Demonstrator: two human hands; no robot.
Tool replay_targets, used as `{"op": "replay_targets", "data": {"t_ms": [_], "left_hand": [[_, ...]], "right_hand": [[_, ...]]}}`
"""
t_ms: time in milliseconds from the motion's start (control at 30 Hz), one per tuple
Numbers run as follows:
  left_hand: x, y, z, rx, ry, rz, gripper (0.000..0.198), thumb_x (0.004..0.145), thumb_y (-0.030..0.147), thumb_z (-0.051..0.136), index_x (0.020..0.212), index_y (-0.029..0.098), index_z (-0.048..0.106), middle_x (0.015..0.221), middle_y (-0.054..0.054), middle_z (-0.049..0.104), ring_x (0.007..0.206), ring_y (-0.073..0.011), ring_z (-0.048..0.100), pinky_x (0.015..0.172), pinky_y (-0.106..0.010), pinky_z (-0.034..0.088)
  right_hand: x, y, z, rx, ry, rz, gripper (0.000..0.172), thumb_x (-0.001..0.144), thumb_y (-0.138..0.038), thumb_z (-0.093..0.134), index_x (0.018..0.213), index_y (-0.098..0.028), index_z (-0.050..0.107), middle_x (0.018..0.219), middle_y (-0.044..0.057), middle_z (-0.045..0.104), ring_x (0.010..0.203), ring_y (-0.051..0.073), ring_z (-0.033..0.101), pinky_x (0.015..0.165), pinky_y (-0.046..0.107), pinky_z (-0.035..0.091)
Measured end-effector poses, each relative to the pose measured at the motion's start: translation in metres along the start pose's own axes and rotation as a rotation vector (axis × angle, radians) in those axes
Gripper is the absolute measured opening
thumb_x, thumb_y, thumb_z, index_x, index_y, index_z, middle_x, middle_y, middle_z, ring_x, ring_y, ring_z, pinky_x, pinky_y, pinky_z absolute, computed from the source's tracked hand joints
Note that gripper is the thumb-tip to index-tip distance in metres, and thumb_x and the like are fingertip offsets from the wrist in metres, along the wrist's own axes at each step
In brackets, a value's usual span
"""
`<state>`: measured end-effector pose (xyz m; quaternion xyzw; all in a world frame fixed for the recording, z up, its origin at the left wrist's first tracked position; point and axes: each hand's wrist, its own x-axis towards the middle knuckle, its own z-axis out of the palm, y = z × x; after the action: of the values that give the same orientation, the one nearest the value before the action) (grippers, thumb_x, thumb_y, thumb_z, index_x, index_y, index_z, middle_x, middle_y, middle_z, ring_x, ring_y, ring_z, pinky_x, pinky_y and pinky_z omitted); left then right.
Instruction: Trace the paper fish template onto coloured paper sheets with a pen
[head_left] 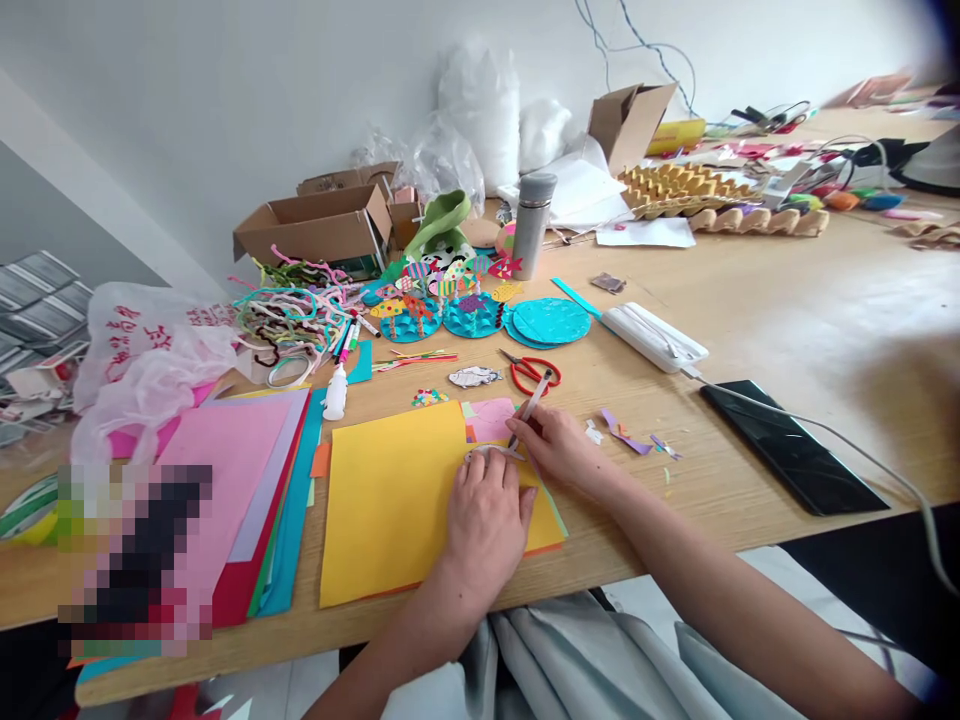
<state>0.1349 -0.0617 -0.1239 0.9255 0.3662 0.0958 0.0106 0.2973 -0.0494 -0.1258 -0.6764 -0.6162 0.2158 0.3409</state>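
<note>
My right hand (559, 445) is closed around a pen (535, 398), its tip down beside a small fish cutout (495, 452) on yellow paper (397, 500). My left hand (489, 510) lies flat on the yellow sheet, fingertips over the cutout's lower edge, so part of it is hidden. Behind the cutout is a pink paper piece (491, 418) with a drawn outline. Red-handled scissors (536, 375) rest just beyond the pen, next to a grey-patterned fish (475, 377). Small coloured dots (430, 398) are scattered at the yellow sheet's far edge.
Coloured sheets (232, 450) are stacked at left, near a white glue bottle (335, 393). Blue discs with paper fish (472, 312), pipe cleaners (300, 305) and a grey flask (534, 225) stand behind. To the right lie purple scraps (625, 432), a white power bank (652, 335) and a cabled phone (791, 445).
</note>
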Motion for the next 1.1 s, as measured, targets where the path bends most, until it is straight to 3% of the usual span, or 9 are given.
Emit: {"op": "replay_targets", "data": {"t_ms": [400,1100], "left_hand": [[0.003,0.001,0.001,-0.009,-0.021,-0.005,0.037,0.093,0.034,0.048,0.124,0.014,0.053,0.113,-0.008,0.056,0.103,-0.0256,0.048,0.088,-0.042,0.043],[0.004,0.002,0.001,0.023,-0.031,-0.008,0.039,0.093,0.035,0.047,0.126,0.014,0.052,0.112,-0.009,0.056,0.102,-0.0252,0.049,0.086,-0.042,0.043]], "right_hand": [[0.001,0.000,-0.002,0.004,0.046,0.028,0.022,0.088,-0.034,0.047,0.076,-0.018,0.055,0.061,0.001,0.059,0.052,0.013,0.051,0.053,0.024,0.035],[0.005,0.011,-0.002,-0.008,0.121,0.057,0.024,0.087,-0.035,0.045,0.075,-0.018,0.056,0.059,0.002,0.058,0.052,0.013,0.050,0.053,0.025,0.035]]}}
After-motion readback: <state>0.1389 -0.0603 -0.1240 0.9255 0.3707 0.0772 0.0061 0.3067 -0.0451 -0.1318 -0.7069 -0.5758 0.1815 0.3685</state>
